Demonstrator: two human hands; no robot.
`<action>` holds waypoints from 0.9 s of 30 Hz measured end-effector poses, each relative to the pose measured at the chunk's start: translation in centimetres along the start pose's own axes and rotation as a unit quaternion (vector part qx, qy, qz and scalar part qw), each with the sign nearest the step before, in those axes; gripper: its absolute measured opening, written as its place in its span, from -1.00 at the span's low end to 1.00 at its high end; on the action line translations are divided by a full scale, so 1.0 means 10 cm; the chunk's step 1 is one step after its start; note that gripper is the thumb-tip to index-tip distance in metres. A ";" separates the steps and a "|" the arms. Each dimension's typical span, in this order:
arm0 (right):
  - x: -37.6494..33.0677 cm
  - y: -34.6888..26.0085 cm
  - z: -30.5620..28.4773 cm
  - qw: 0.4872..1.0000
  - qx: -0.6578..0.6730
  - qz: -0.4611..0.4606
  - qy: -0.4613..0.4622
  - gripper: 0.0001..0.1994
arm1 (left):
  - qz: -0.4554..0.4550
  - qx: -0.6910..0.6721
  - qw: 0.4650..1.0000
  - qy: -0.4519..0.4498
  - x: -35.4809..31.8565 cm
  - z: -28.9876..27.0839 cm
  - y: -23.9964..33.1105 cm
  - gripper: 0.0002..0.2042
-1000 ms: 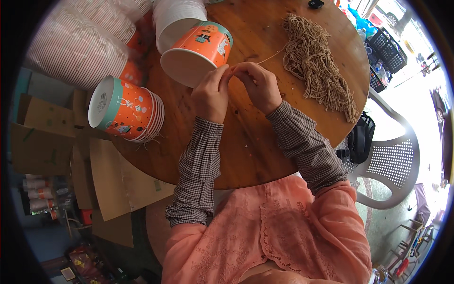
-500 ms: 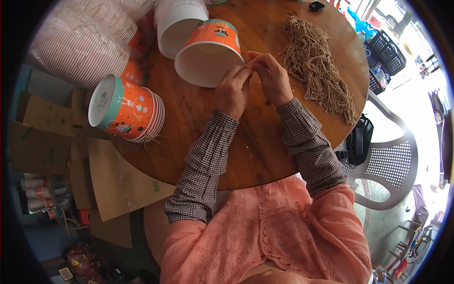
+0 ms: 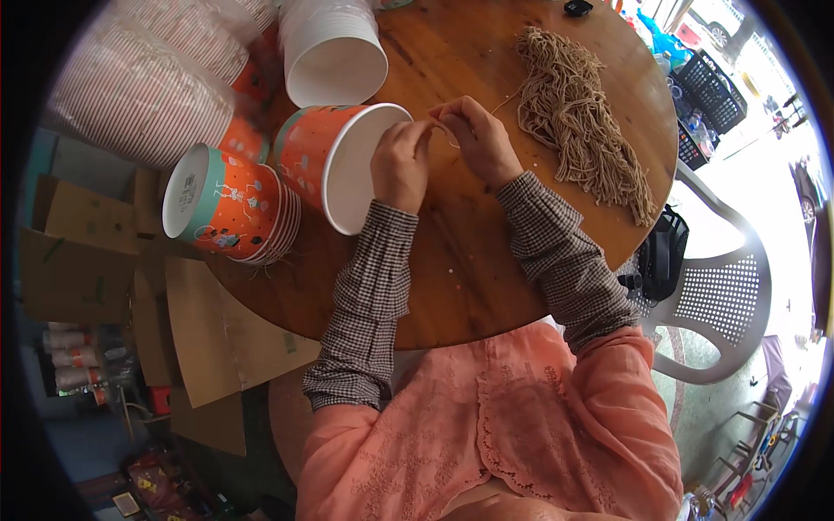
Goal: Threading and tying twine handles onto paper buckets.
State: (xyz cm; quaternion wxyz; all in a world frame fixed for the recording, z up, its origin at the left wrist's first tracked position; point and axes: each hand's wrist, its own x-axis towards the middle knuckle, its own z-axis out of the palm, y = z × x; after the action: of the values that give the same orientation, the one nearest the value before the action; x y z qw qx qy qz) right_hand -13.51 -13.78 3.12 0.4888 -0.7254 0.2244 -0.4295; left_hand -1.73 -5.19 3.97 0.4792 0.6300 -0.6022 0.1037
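**Where a slip could come from**

I held a thin beige string (image 3: 449,135) between my two hands, above the far half of the round brown wooden table (image 3: 486,269). The fingertips of my left hand (image 3: 401,165) were pinched together, and the thumb and forefinger of my right hand (image 3: 479,143) were closed also on the string. A little of it showed in the gap; the ends I could not tell, because my fingers covered them.

An orange paper bucket with a white inside (image 3: 300,152) lay on its side just left, its mouth turned to the right. My left hand stood before its rim, but whether it touched I cannot say. In my judgement, this bucket could roll if my wrist knocked it, because its wall was round.

The string was fine, so it could slide out of such a small pinch, or twist, if I pulled unevenly. A tangled beige bundle of strings (image 3: 586,122) lay at the far right; a caught strand there could jerk my right hand.

Near the left table edge, a nested stack of orange paper buckets (image 3: 239,204) also lay sideways. A careless left elbow could push it off.
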 end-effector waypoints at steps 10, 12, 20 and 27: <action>-0.11 -0.24 0.01 0.993 -0.010 -0.081 0.085 -0.89 | -0.017 0.006 1.000 0.017 0.04 -0.14 -0.10 -0.90; -0.12 -0.27 -0.02 0.993 -0.022 -0.073 0.087 -0.90 | -0.056 -0.035 0.998 -0.003 0.02 -0.16 -0.10 -0.90; -0.14 -0.32 -0.15 0.934 -0.252 -0.231 0.105 -0.91 | -0.416 -0.557 0.717 -0.058 0.06 -0.31 -0.05 -0.85; -0.17 -0.33 -0.04 0.951 -0.200 -0.226 0.068 -0.89 | -0.378 -0.638 0.665 -0.090 0.01 -0.22 0.08 -0.81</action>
State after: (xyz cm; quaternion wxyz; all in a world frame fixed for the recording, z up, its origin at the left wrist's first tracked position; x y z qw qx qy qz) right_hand -15.07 -11.37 5.53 0.2073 -0.8093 0.1690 -0.5230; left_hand -1.41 -3.47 5.57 0.7056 0.3496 -0.2715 -0.5533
